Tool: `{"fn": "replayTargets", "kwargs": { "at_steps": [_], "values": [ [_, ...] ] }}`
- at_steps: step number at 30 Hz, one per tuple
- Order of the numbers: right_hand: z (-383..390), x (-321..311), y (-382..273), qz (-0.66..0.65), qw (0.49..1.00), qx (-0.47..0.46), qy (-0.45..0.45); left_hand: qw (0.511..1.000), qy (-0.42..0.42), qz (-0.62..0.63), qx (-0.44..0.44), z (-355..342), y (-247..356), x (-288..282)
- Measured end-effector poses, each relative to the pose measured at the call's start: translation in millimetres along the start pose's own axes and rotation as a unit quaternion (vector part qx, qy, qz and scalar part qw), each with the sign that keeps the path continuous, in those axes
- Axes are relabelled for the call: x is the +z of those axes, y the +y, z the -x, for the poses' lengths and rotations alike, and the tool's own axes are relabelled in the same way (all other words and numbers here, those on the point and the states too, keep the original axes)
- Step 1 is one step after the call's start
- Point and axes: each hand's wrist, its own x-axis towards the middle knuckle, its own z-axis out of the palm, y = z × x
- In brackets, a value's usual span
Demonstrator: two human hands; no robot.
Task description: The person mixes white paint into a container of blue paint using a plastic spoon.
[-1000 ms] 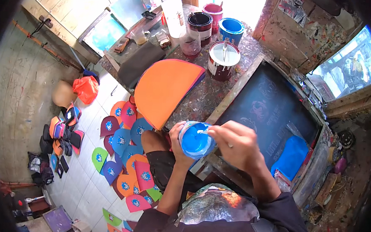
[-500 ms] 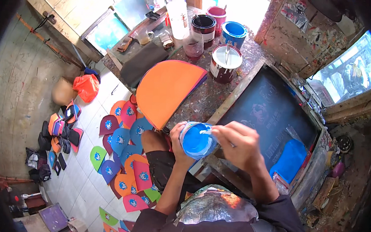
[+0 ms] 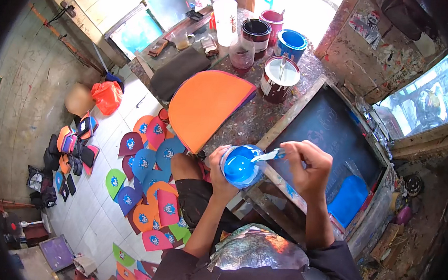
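Observation:
My left hand (image 3: 221, 181) is wrapped round a clear tub (image 3: 242, 168) of bright blue paint, tilted so that its inside shows. Between the fingers of my right hand (image 3: 310, 168) is a thin stirring stick (image 3: 270, 155), smeared white and blue. Its tip reaches over the tub's rim to the paint. Beyond my hands, a stack of orange half-round pieces (image 3: 210, 108), with a purple edge beneath, lies on the paint-stained table (image 3: 243, 118). To the right is a dark printing screen (image 3: 319, 128) in a wooden frame, with a flat blue patch (image 3: 348, 201) at its near end.
Paint cans stand at the back: white-topped (image 3: 282, 71), blue (image 3: 292, 41), black (image 3: 256, 34) and pink-red (image 3: 272, 22). A white bottle (image 3: 224, 22) is beside them. Printed colourful pieces (image 3: 144, 166) cover the floor at left, near an orange-red bag (image 3: 106, 98).
My right hand has moved right and slightly up from the tub, so more of the stirring stick shows. My left hand still holds the tub. The whole view has shifted slightly.

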Motion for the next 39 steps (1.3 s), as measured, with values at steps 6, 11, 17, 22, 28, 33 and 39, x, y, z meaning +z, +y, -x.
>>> {"fn": "replayTargets", "kwargs": {
  "at_steps": [6, 11, 17, 22, 28, 33, 39],
  "values": [
    [8, -1, 22, -0.116, 0.986, 0.107, 0.062, 0.997, -0.008, 0.029, -0.065, 9, -4, 3],
    [5, -2, 21, -0.155, 0.974, 0.141, 0.088, 0.992, 0.01, 0.066, -0.104, 13, -4, 9],
    [6, 0, 14, -0.151, 0.977, 0.123, 0.091, 0.993, -0.002, 0.043, -0.113, 16, -4, 6],
    [4, 6, 11, -0.046, 0.994, 0.039, 0.091, 0.988, -0.036, 0.048, -0.14, 22, -8, 4],
    [2, 27, -3, 0.01, 0.997, -0.007, 0.075, 0.982, -0.037, 0.087, -0.165, 29, -9, 12],
    [5, 27, -5, 0.011, 0.997, -0.009, 0.07, 0.969, -0.058, 0.063, -0.231, 35, -13, 8],
    [-1, 25, 0, 0.028, 0.986, -0.163, 0.015, 0.945, -0.046, 0.198, -0.258, 22, 13, 11]
  ]
}}
